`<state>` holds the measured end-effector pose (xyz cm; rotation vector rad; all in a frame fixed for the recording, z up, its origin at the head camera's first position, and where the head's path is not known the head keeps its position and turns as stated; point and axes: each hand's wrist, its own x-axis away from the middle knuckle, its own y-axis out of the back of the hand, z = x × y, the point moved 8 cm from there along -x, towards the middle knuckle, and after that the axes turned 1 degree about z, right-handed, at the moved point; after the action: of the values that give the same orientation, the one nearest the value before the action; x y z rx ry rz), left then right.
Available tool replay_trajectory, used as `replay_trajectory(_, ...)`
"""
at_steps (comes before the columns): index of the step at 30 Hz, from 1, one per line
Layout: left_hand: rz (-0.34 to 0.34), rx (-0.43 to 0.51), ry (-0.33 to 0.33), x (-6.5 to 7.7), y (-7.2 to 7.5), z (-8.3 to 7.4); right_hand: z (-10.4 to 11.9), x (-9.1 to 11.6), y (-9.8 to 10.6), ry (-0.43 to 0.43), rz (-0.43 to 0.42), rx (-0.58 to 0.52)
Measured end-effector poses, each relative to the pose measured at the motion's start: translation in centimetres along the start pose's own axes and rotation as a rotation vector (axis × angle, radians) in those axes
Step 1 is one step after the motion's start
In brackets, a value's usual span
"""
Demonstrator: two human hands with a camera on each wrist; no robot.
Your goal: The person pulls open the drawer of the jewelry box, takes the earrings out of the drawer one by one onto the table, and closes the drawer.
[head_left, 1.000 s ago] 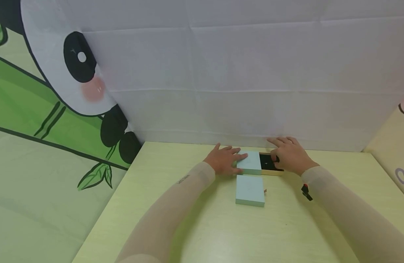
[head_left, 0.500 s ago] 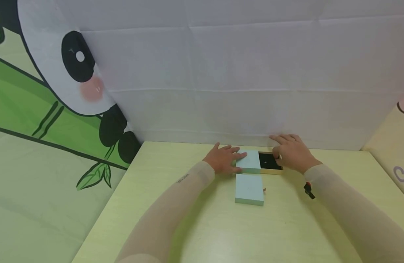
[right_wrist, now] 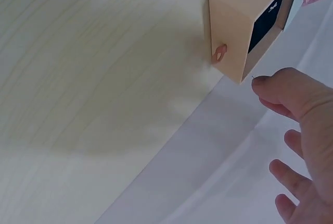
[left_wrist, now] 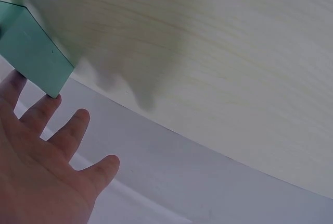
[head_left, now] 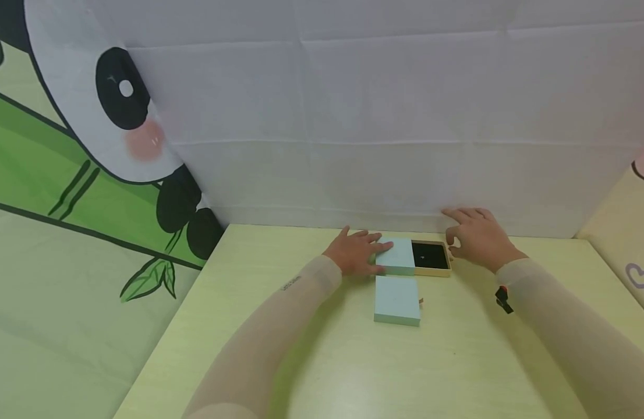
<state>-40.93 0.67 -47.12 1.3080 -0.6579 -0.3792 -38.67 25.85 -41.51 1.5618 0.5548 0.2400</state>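
Note:
A drawer-style jewelry box, with a pale mint sleeve (head_left: pixel 397 256), lies near the table's back edge. Its tan drawer (head_left: pixel 432 272) is pulled out to the right, showing a black insert (head_left: pixel 430 255) with a tiny shiny piece (right_wrist: pixel 272 7). My left hand (head_left: pixel 353 253) rests on the sleeve, fingers straight and spread. Just right of the drawer, my right hand (head_left: pixel 481 240) brings thumb and forefinger together, other fingers apart. A tiny thin pin-like tip (right_wrist: pixel 253 77) pokes out of this pinch; its kind is too small to tell. The drawer's ribbon loop (right_wrist: pixel 220 53) hangs untouched.
A second mint box (head_left: pixel 397 300), shut, lies in front of the first, its ribbon tab (head_left: pixel 421 301) on the right. A white cloth (head_left: pixel 374 116) hangs behind the pale wooden table (head_left: pixel 364 372). Printed cloth (head_left: pixel 49 151) hangs at the left.
My right hand has drawn back from over the black insert to the right, past the drawer's end, uncovering the insert. My left hand has kept its place on the sleeve.

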Motion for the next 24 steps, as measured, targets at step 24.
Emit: replay_trajectory(24, -0.006, 0.02, -0.003, 0.0, -0.1, 0.2, -2.9, 2.1, -1.5, -0.049, 0.035, -0.013)
